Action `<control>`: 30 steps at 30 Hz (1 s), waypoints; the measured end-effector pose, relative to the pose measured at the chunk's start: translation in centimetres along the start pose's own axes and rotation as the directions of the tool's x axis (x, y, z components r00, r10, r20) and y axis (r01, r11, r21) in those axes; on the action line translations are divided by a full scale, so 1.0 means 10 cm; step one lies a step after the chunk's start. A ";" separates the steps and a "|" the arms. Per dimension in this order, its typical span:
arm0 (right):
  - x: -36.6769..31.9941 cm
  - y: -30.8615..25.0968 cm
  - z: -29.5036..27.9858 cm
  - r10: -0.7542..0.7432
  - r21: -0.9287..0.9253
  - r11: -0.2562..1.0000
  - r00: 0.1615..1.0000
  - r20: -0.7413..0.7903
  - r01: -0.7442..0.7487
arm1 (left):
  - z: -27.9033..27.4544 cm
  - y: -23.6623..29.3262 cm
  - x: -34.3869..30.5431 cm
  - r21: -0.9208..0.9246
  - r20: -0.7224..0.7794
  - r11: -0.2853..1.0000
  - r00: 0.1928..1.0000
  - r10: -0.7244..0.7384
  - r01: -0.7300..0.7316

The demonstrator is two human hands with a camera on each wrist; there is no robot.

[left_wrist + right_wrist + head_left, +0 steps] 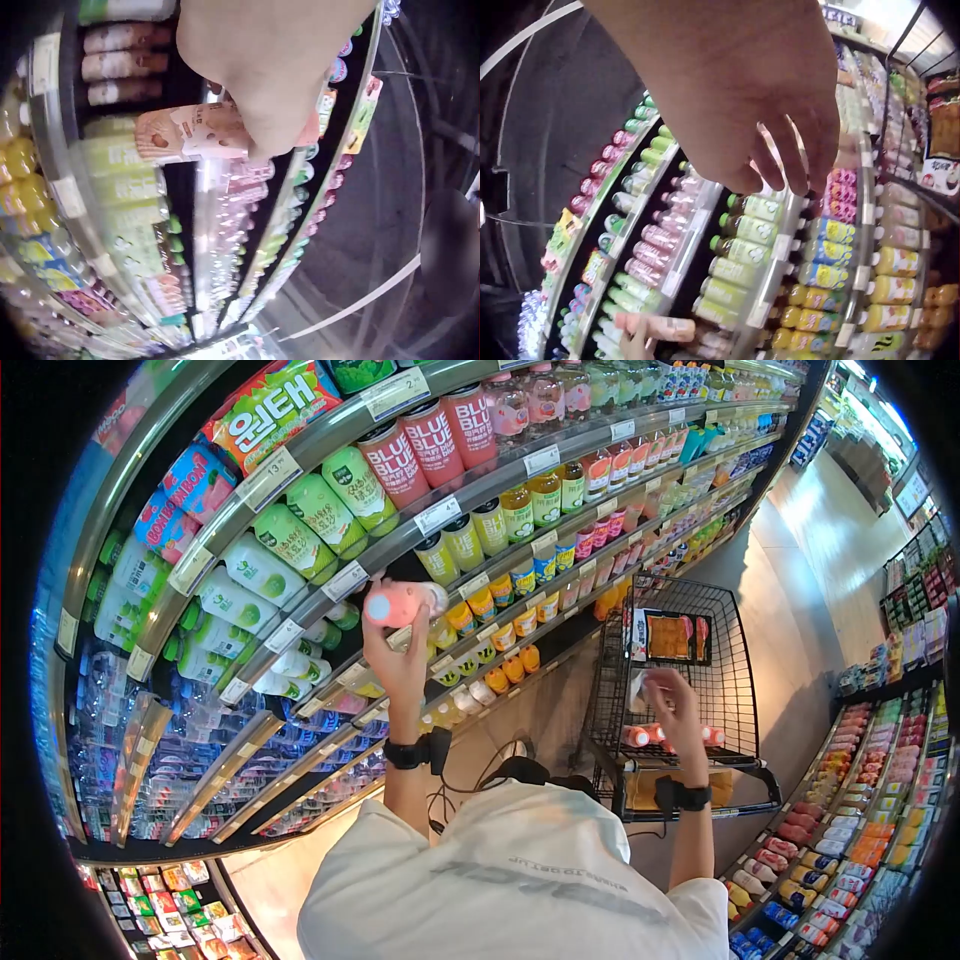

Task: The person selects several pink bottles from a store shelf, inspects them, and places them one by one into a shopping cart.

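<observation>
My left hand [397,650] is raised to the curved drinks shelves [452,504] and grips a pink bottle [398,603] lying sideways, its cap toward me. The left wrist view shows the same pink bottle [187,133] under my left hand [270,82], in front of shelf rows. My right hand [672,698] hovers over the black wire cart [745,660] with loose fingers and nothing in it. In the right wrist view the right hand [780,142] hangs loosely curled and empty, with the pink bottle [656,327] far below.
Several pink bottles [642,736] lie on the cart's upper level beside a packaged tray [668,637]. Shelves of green, yellow and pink drinks fill the left side. Another stocked rack [850,830] runs along the right. The aisle floor [800,560] stretches beyond the cart.
</observation>
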State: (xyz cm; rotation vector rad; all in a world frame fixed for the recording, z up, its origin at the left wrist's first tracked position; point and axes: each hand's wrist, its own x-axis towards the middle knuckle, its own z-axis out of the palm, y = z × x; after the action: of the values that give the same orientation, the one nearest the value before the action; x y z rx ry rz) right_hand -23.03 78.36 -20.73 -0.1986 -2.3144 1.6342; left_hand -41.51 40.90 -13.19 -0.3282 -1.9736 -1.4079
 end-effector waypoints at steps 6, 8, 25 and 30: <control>0.14 -0.96 0.52 -0.147 0.252 0.964 0.962 0.229 0.087 | 0.20 0.48 -0.07 -0.490 0.361 0.777 0.903 -0.232 0.395; 0.14 -1.11 0.65 -0.209 0.359 0.927 0.940 0.269 0.103 | 0.37 0.54 -0.18 -0.526 0.428 0.699 0.861 -0.275 0.485; -0.04 -1.09 0.56 0.037 0.735 0.658 0.981 0.188 -0.165 | 0.99 1.40 -0.39 -0.544 0.764 0.526 0.646 -0.014 0.654; 0.04 -1.04 0.33 -0.005 0.523 0.845 0.980 -0.198 0.110 | 1.08 1.27 -0.41 -0.472 0.729 0.717 0.685 -0.010 0.513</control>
State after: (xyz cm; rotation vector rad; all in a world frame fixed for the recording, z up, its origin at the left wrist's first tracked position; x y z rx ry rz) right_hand -23.84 71.92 -11.93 -0.1474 -1.6296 2.0505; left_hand -35.49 56.25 -8.48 -1.0382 -2.0487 -2.4668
